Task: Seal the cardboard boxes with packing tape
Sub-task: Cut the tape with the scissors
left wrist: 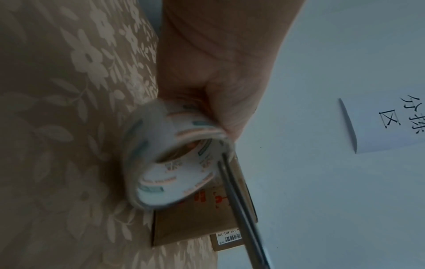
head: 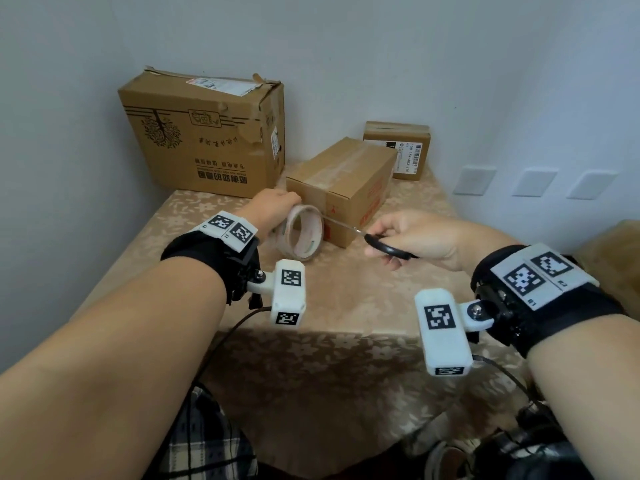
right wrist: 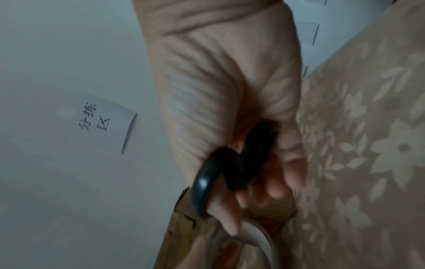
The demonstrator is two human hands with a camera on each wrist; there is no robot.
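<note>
Tape: your left hand (head: 277, 202) grips the clear packing tape roll with printed core (head: 302, 233) against the near end of the medium brown cardboard box (head: 346, 181) mid-table. Your right hand (head: 412, 233) has fingers curled through the black-handled steel scissors (head: 384, 245), blades nearly closed at the roll's edge. Large printed carton (head: 204, 133) back left, small barcoded box (head: 398, 147) behind, all on the beige floral tablecloth (head: 346, 306).

The head view looks forward and down from above at the tabletop (head: 332, 306) and wall corner. Each wrist view sits close under its palm, looking along the fingers. Both share the tape roll (left wrist: 174, 158) and a paper sign (right wrist: 108, 123) on the wall.
</note>
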